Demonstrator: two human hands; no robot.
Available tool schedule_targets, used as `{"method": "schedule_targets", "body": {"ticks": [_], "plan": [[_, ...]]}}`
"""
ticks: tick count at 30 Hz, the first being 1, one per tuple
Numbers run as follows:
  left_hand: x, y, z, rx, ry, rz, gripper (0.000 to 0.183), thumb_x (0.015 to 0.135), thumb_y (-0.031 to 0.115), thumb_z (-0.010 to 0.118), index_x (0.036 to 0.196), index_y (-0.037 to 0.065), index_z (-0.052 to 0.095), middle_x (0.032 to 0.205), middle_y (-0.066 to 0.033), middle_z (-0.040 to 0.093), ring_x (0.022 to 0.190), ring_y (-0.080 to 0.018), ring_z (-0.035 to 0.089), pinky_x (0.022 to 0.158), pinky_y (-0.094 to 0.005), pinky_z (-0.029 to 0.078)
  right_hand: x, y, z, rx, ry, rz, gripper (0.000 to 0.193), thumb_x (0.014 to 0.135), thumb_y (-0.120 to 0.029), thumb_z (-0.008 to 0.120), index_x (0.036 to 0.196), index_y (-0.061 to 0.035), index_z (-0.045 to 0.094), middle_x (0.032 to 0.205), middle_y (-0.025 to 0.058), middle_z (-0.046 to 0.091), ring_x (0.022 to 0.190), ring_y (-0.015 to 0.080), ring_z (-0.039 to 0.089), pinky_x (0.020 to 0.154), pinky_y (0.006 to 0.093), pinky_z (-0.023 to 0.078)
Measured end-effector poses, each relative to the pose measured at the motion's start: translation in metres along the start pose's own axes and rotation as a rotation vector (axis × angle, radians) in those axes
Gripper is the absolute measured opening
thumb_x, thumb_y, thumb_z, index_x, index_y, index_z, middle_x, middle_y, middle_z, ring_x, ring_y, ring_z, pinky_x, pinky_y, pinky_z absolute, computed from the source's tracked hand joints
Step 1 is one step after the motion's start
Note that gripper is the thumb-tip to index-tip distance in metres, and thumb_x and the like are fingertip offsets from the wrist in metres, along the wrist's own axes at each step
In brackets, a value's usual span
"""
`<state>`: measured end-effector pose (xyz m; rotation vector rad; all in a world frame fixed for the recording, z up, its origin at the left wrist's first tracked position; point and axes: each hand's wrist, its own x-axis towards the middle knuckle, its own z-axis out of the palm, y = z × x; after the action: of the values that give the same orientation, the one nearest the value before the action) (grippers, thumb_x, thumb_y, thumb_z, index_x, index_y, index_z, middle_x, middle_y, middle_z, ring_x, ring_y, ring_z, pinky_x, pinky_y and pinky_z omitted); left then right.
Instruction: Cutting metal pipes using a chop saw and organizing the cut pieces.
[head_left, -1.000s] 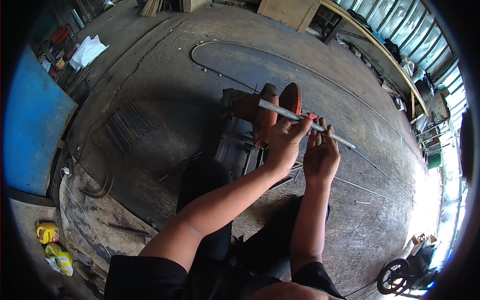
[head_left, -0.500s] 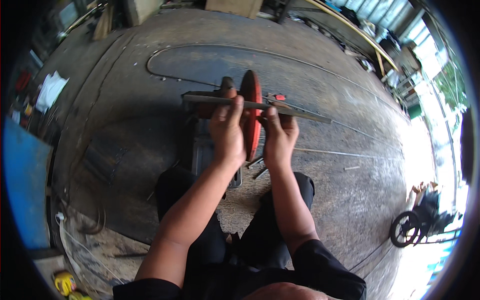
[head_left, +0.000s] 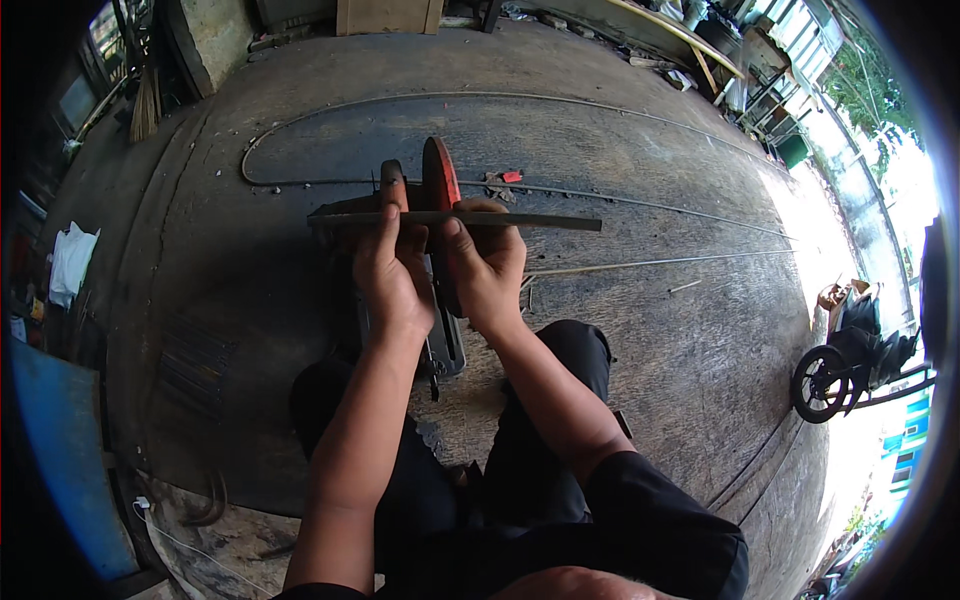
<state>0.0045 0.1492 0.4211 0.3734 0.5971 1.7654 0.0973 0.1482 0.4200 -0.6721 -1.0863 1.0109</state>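
Note:
A long flat grey metal bar (head_left: 560,222) lies crosswise in both my hands. My left hand (head_left: 393,285) is closed on it, thumb up against the near face and fingers mostly hidden behind. Close to its right, my right hand (head_left: 488,275) pinches the bar with the thumb in front and the fingers curled behind. Just beyond the bar stands a cut-off saw with an upright red disc-shaped part (head_left: 438,172), its lower portion hidden by my hands. The saw's grey base (head_left: 454,345) shows below my hands, between my knees.
A hose or cable (head_left: 340,99) loops over the worn floor. A small red object (head_left: 512,177) lies beyond my right hand. Thin dark rods (head_left: 200,365) lie at left, near a blue panel (head_left: 65,450). A motorcycle (head_left: 835,375) stands at right.
My view has shifted, so the saw, hands and bar appear further left. The bar has turned from sloping down rightward to nearly level. Both hands keep hold of it.

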Motion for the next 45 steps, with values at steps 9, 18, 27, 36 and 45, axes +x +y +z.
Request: {"method": "schedule_targets", "body": {"ticks": [9,18,27,36,45], "plan": [[0.004,-0.001,-0.011,-0.034,0.011,-0.084,0.018,0.090,0.027,0.059,0.104,0.017,0.061,0.100,0.0033,0.063,0.096,-0.0099,0.054,0.089,-0.0293,0.039,0.000,0.008,0.001,0.001,-0.027,0.000,0.020,0.090,-0.004,0.059,0.108,0.0001,0.052,0.094,0.0062,0.059,0.088,0.0100,0.055,0.078,0.0243,0.045],[0.002,-0.001,-0.008,-0.145,0.028,-0.129,0.031,0.092,0.019,0.050,0.119,0.005,0.057,0.128,-0.0044,0.057,0.108,-0.0107,0.051,0.093,-0.0296,0.034,-0.001,0.011,0.001,-0.009,-0.029,-0.026,0.018,0.091,-0.001,0.056,0.108,-0.0002,0.049,0.094,0.0070,0.060,0.088,0.0114,0.057,0.078,0.0265,0.049],[0.004,0.003,-0.006,-0.074,0.014,-0.027,0.026,0.095,0.024,0.051,0.114,0.007,0.053,0.110,-0.0040,0.063,0.096,-0.0156,0.060,0.087,-0.0304,0.044,0.003,0.003,0.004,0.480,0.021,0.276,0.027,0.086,0.002,0.063,0.110,-0.0013,0.050,0.095,0.0095,0.063,0.085,0.0169,0.062,0.076,0.0292,0.053],[-0.012,-0.007,0.014,0.230,0.002,0.234,0.026,0.087,0.008,0.066,0.110,-0.002,0.058,0.101,-0.0043,0.061,0.090,-0.0082,0.057,0.079,-0.0233,0.046,0.006,0.007,0.006,0.636,-0.014,0.424,0.016,0.092,-0.010,0.057,0.106,-0.0086,0.051,0.101,0.0080,0.062,0.089,0.0161,0.059,0.081,0.0321,0.049],[-0.006,0.028,-0.003,0.075,0.086,0.097,0.021,0.088,0.007,0.065,0.106,-0.001,0.060,0.091,-0.0017,0.063,0.084,-0.0064,0.057,0.075,-0.0220,0.046,-0.007,0.004,0.032,0.581,-0.073,0.555,0.015,0.093,-0.013,0.059,0.105,-0.0045,0.060,0.096,0.0070,0.065,0.083,0.0132,0.060,0.074,0.0290,0.050]]}}
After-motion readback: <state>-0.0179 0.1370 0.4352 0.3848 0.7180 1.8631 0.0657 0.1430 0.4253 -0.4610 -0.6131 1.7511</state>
